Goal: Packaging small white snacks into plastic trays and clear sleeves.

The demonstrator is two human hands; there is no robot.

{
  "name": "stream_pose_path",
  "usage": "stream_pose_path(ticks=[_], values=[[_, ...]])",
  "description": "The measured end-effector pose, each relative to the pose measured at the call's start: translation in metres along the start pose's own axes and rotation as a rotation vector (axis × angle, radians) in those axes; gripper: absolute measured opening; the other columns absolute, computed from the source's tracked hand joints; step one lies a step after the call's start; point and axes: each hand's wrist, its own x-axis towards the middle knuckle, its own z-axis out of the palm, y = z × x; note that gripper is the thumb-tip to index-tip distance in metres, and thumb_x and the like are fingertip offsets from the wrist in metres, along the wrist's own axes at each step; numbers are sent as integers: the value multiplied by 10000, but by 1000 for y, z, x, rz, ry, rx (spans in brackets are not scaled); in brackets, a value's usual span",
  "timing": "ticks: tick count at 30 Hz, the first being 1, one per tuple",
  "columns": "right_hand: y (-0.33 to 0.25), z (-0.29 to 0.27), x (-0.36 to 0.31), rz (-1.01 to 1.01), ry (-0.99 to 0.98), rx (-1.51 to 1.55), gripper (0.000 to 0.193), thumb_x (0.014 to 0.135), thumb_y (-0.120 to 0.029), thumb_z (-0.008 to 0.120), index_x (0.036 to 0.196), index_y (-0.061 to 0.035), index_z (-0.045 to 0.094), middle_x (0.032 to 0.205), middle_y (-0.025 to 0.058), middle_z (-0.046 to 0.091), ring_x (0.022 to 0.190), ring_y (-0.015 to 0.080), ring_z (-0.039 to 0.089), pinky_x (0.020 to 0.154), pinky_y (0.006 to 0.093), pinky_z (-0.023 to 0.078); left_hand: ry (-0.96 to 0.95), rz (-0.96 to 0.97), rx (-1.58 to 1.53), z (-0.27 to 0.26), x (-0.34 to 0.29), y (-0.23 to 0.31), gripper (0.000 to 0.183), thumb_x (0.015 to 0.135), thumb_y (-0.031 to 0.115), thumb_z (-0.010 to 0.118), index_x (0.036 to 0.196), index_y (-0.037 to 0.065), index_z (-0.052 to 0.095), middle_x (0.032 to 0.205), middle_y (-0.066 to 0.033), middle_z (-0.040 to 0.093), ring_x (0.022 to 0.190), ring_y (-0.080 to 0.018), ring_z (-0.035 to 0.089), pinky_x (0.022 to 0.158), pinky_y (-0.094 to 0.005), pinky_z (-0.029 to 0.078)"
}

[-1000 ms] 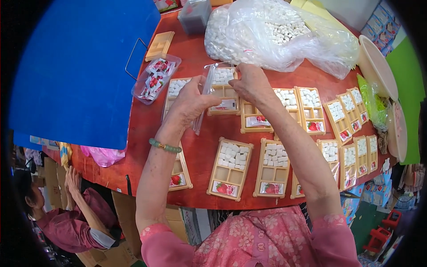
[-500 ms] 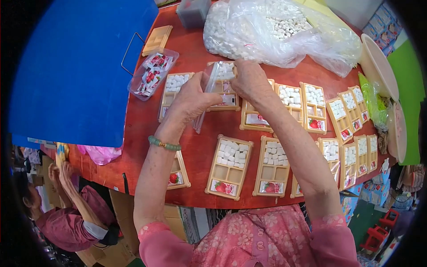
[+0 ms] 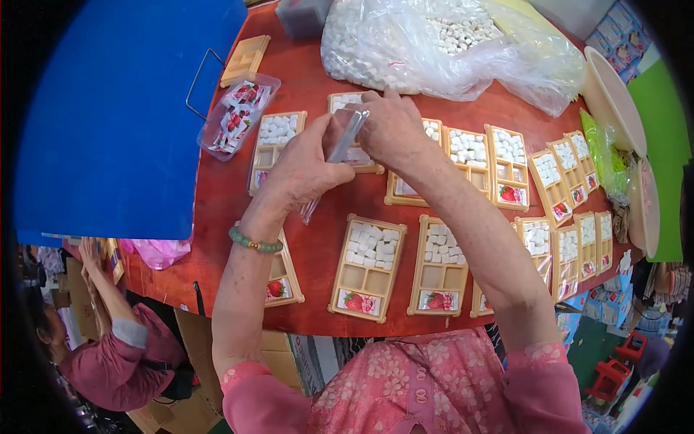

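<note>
My left hand [image 3: 307, 163] is closed around a few thin, clear plastic sheets [image 3: 347, 137], seen nearly edge-on, whose lower ends stick out below the palm. The curled fingers of my right hand [image 3: 394, 129] pinch at the upper end of the sheets; the fingertips are partly hidden. Beneath both hands lies a beige compartment tray [image 3: 377, 169] with small white marshmallow-like pieces, mostly covered. Another filled tray [image 3: 277, 130] sits beside my left hand. A tray [image 3: 413, 195] lies under my right wrist. Nearer to me, a tray [image 3: 369, 267] holds white pieces and a strawberry-printed sachet [image 3: 360, 304].
Several filled trays [image 3: 510, 166] stand in rows to the right. A clear bag [image 3: 448, 50] of white pieces lies at the back. At the left are a sachet box [image 3: 238, 116], an empty tray [image 3: 246, 59] and a blue panel [image 3: 116, 116]. Another person [image 3: 123, 354] works at lower left.
Both hands have moved slightly left with the plastic sheets, and my right fingers are now closer to their top end. The view has shifted a little. The other person's arms have changed position.
</note>
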Motion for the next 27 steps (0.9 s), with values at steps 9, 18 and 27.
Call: stream_pose_path(ticks=[9,18,27], values=[[9,14,-3,-153,187,-174,237,797,-204,610,1028,-186,662,1004,57,589,1012,258,531,904,450,342,-121,-47,63,0,12,-6,678,676,80,671,1295,-54,429,1115,-97,572,979,-147,545,868,-268,434],[-29,21,-12,-149,162,-101,251,752,-201,618,957,-57,631,938,115,579,897,266,586,768,415,413,107,72,-323,-8,-25,8,566,747,233,790,1169,-11,502,990,-57,586,892,-111,558,749,-252,482],[-35,-4,-40,-109,216,167,233,879,-220,536,920,0,599,919,172,608,782,343,633,693,437,479,92,-20,-676,-9,-57,-9,661,751,153,784,1291,29,424,1094,-71,544,913,-121,574,762,-243,509]])
